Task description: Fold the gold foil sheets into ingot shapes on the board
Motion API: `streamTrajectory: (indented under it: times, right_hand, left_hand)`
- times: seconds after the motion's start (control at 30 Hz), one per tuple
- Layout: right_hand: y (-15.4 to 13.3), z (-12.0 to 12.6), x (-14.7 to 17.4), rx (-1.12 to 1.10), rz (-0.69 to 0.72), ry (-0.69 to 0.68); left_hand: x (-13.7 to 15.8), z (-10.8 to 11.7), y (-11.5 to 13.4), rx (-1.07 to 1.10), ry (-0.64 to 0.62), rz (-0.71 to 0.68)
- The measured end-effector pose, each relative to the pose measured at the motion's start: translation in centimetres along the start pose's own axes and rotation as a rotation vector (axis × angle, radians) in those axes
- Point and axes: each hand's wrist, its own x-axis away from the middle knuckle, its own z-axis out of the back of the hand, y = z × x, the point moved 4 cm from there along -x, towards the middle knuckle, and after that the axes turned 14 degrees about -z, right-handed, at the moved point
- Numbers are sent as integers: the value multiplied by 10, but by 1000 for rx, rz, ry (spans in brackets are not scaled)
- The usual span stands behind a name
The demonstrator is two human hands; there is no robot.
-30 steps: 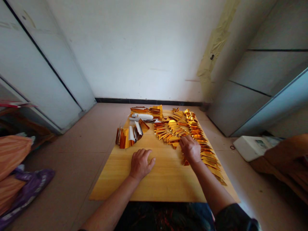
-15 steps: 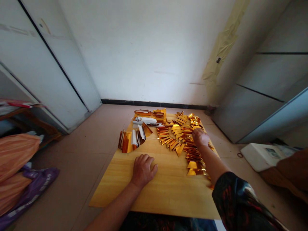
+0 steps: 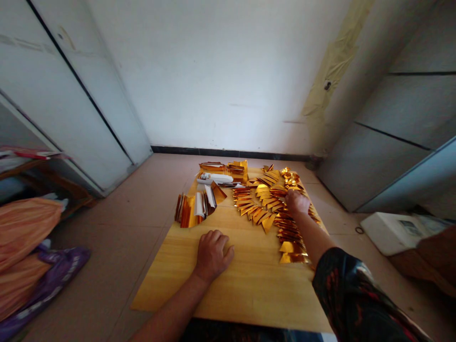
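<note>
My left hand (image 3: 213,254) lies palm down on the wooden tabletop (image 3: 171,270), holding nothing, its fingers slightly bent and the thumb apart. Farther off on the right, my right hand (image 3: 298,203) has its fingers closed on folded gold foil paper among the rows; the fingertips are partly hidden. Folded gold paper pieces (image 3: 251,211) overlap in a curved row left of that hand. Another stacked row of gold pieces (image 3: 289,232) runs toward me, below the right wrist. Beyond the hand lie more shiny gold pieces (image 3: 292,179).
Standing gold and white paper sheets (image 3: 194,209) are at the table's left edge. Behind them are a white bundle (image 3: 215,178) and more gold sheets (image 3: 237,171). A white box (image 3: 386,232) is on the floor at right; orange and purple bags (image 3: 32,237) are at left.
My right hand stays at the gold rows with barely any movement. My left hand rests in the same place. The view has shifted slightly.
</note>
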Motion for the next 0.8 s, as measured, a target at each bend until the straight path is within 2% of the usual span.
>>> streamTrajectory:
  times: [0.2,0.5,0.7,0.8]
  right_hand:
    - [-2,-5,-3,4,4,-26]
    - [-2,1,2,6,35,-24]
    - [-6,26,12,-52,56,40]
    - [-17,50,40,-188,80,95]
  left_hand:
    - [0,0,0,3,-8,3]
    - [0,0,0,-11,-2,-5]
    - [-1,0,1,-15,13,-11]
    - [-1,-1,0,-7,38,-19]
